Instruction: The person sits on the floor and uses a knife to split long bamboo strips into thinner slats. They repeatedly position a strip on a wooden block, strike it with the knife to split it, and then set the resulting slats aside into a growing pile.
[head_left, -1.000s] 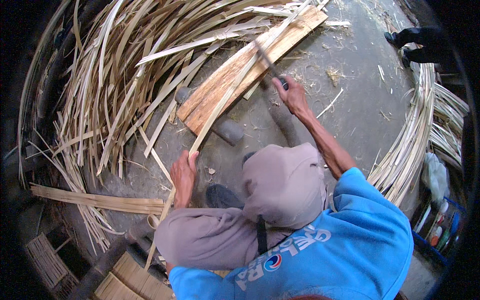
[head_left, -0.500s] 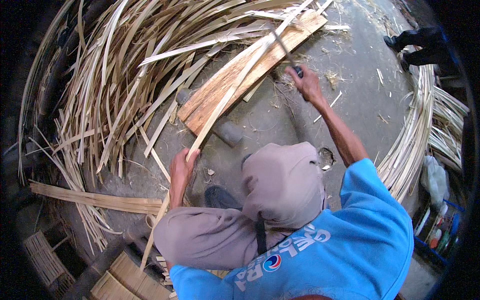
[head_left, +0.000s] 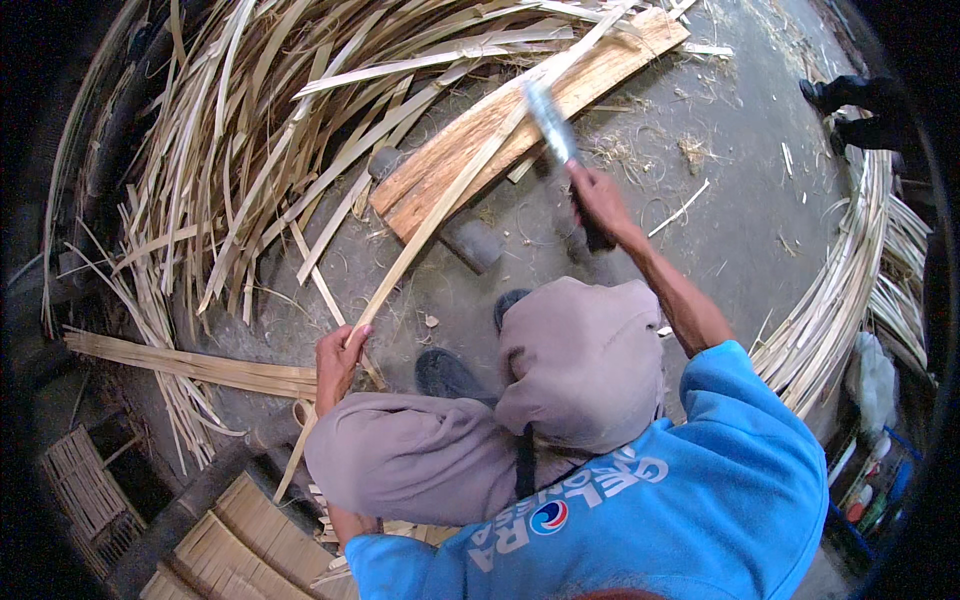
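Note:
My left hand [head_left: 337, 362] is closed around a long pale bamboo strip [head_left: 432, 222] beside my left knee. The strip runs up and away across a worn wooden board [head_left: 415, 190], which lies tilted to the right. In my right hand [head_left: 600, 200] is a knife [head_left: 545, 115]. Its wide blade is blurred by motion and shows over the strip and the board's near edge; whether it touches the strip I cannot tell. The strip's near end hangs down past my left knee.
A big heap of bamboo strips [head_left: 235, 150] spreads across the far left. Another bundle [head_left: 825, 300] lies at right, near a person's dark-clothed legs [head_left: 865, 115]. Woven bamboo panels [head_left: 255, 550] sit at lower left. Shavings [head_left: 695, 150] litter the concrete floor.
My left hand has drawn back toward my knee, pulling the strip with it. My right hand has moved slightly nearer, and the knife's blade has turned so its broad side shows.

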